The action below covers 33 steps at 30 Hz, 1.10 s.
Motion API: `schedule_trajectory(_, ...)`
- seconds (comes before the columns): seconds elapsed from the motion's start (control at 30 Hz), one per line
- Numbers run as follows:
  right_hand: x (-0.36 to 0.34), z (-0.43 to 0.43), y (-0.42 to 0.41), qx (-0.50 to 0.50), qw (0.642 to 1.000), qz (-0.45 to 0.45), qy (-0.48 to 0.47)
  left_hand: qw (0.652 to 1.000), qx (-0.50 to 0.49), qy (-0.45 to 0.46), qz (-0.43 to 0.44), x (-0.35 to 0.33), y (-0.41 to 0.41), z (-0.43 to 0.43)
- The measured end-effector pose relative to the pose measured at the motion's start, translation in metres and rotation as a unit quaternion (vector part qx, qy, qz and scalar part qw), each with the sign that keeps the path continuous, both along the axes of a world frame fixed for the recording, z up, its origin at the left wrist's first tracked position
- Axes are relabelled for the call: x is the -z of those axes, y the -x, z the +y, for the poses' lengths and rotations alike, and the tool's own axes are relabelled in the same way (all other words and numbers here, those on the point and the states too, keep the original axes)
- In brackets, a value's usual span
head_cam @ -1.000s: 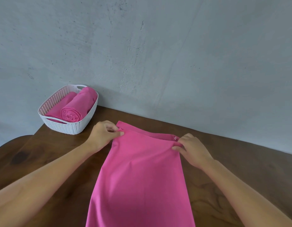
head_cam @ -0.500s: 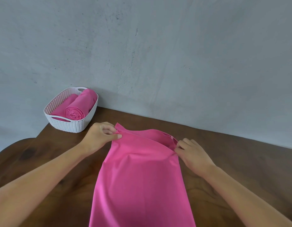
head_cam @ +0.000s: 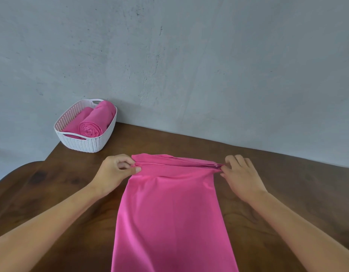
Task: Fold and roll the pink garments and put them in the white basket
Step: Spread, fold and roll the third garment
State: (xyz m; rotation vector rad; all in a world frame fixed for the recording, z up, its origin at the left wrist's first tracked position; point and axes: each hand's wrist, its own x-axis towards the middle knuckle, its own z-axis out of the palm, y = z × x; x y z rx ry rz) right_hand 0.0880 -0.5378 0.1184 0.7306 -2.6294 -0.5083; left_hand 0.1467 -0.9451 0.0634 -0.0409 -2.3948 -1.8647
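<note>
Now the far edge of the pink garment (head_cam: 169, 213) is bunched into a first narrow turn, where half a second ago it lay flatter. The left hand (head_cam: 113, 171) and right hand (head_cam: 240, 173) each hold one end of it in a pinching grip. The garment stretches lengthwise along the wooden surface (head_cam: 52, 183) toward the person. The white basket (head_cam: 87, 144), holding two pink rolls (head_cam: 91, 128), stands at the far left corner. Rolling has likely begun.
</note>
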Motion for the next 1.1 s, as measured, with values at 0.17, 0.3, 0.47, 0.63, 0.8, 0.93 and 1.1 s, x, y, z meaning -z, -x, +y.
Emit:
schedule_trajectory(0.17,-0.001,0.007,-0.004,-0.026,0.999,-0.002,0.039,0.998,0.020,0.048,0.031,-0.001,-0.004,-0.001)
schedule_trajectory(0.3,-0.002,0.009,-0.010,0.007,0.993,-0.026,0.116,0.994,0.042,0.073,0.066,-0.005,-0.003,-0.001)
schedule_trajectory(0.47,-0.005,0.006,-0.028,0.049,0.983,-0.053,0.168,0.994,0.017,0.071,0.083,-0.013,-0.003,-0.002)
schedule_trajectory(0.63,-0.006,0.007,-0.056,0.055,0.974,-0.050,0.216,0.983,0.018,0.118,0.142,-0.025,-0.016,0.000)
schedule_trajectory(0.8,0.012,0.021,-0.092,0.065,0.965,-0.068,0.245,0.981,0.038,0.137,0.128,-0.031,-0.051,0.008)
schedule_trajectory(0.93,0.043,0.033,-0.129,0.061,0.958,-0.111,0.256,0.986,0.041,0.135,0.085,-0.007,-0.094,0.020)
schedule_trajectory(1.1,0.091,0.048,-0.177,0.044,0.955,-0.126,0.266,0.987,0.016,0.160,0.021,0.030,-0.152,0.038)
